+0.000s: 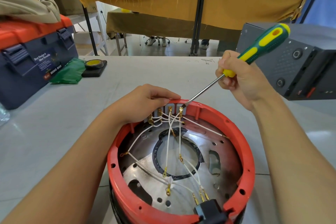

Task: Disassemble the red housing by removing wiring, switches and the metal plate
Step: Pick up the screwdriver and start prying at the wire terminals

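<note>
Toolbox (34,56): it is placed at the far left of the tabletop (127,82), well apart from the work
Left hand (143,102): the far rim of the red housing (181,160) is gripped by curled fingers, just left of the switches; the housing is steadied by this grip
Switches (169,112): a row of white blocks is seated in the far wall of the housing, between the two hands; white wires (169,136) are attached by brass terminals and hang down toward the metal plate (214,152)
Screwdriver (254,54): its long axis is slanted from upper right down to lower left; the flat tip is touching the right end of the switch row at the rim
Right hand (238,76): the grip is closed around the handle near the shaft; this hand is the nearer one for prying
Room: open tabletop is seen behind the housing; a grey box (294,63) stands near the right hand, so the handle swing is judged limited to that side
</note>
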